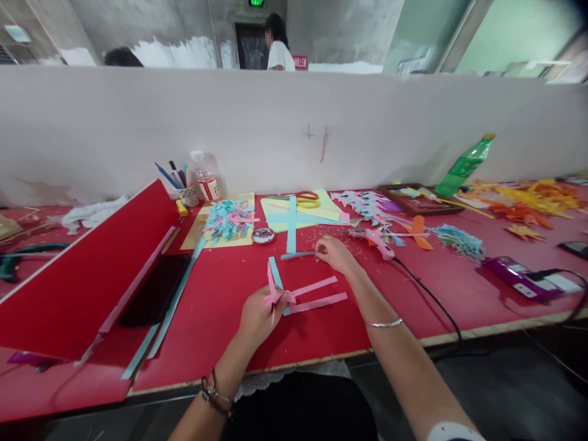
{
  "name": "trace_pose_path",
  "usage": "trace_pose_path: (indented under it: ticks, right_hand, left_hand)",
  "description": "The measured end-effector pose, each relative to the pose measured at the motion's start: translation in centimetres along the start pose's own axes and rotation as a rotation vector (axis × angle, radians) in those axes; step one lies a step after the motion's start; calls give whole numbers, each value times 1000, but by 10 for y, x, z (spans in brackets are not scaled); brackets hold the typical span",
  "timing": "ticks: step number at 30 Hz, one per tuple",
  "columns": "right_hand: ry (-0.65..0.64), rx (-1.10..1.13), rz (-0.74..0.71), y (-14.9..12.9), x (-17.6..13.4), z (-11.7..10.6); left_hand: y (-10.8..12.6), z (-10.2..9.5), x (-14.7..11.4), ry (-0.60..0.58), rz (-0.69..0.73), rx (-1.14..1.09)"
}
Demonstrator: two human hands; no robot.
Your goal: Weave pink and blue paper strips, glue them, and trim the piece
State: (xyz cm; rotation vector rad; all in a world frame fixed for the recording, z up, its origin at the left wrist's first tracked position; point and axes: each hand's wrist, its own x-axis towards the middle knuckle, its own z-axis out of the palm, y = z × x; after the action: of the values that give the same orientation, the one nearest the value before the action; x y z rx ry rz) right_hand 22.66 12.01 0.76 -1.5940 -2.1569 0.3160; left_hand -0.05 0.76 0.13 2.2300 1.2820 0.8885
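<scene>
Paper strips in both hands: pink strips (pixel 319 303) and a blue strip (pixel 277 272) together in left hand (pixel 260 315), fingers closed around the folded crossing, two pink tails pointing right. Right hand (pixel 337 254) farther forward, thumb and fingers pinched at the right end of a second blue strip (pixel 296 255); short gap between the two. Front edge (pixel 316 361) of the red table (pixel 326 334) below both forearms (pixel 229 367), pale and rough along its line. Widest stretch for moving from left hand across to the long blue strips (pixel 176 300) and black smartphone (pixel 156 291), with the tilted red panel (pixel 98 269) as a wall beyond. Tighter on the right: pink glue gun (pixel 379 243) near right hand, black cord (pixel 414 280) running toward the front edge, purple device (pixel 519 278) farther out. Ahead, a third blue strip (pixel 292 226) across a pale yellow sheet (pixel 279 227), scissors (pixel 307 199) with red and yellow handles, a round tin (pixel 263 236), and a pile of blue and pink paper bits (pixel 229 219). Along the back, a white partition (pixel 257 116), with pen cup (pixel 187 196) and green bottle (pixel 463 168) before it; beyond, a person (pixel 280 58) in a white top, grey walls (pixel 184 24) and a green-lit sign (pixel 256 3).
</scene>
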Motion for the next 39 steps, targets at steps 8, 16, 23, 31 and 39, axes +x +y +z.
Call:
trace_pose_path:
  ticks: [8,16,23,31,39]
  right_hand:
    - [5,227,15,-5,-7,-14]
    - [-34,670,149,-20,-21,-15]
    - [-31,438,47,-26,-36,-2]
    - [82,181,-96,-46,-56,-17]
    - [-58,473,-210,-61,-88,-16]
  left_hand:
    - [2,-2,1,-12,-10,-26]
    - [2,-3,1,-28,-5,-23]
    - [4,-3,2,-29,-19,-16]
    - [5,-4,2,-38,-20,18]
    - [5,-4,2,-22,-25,14]
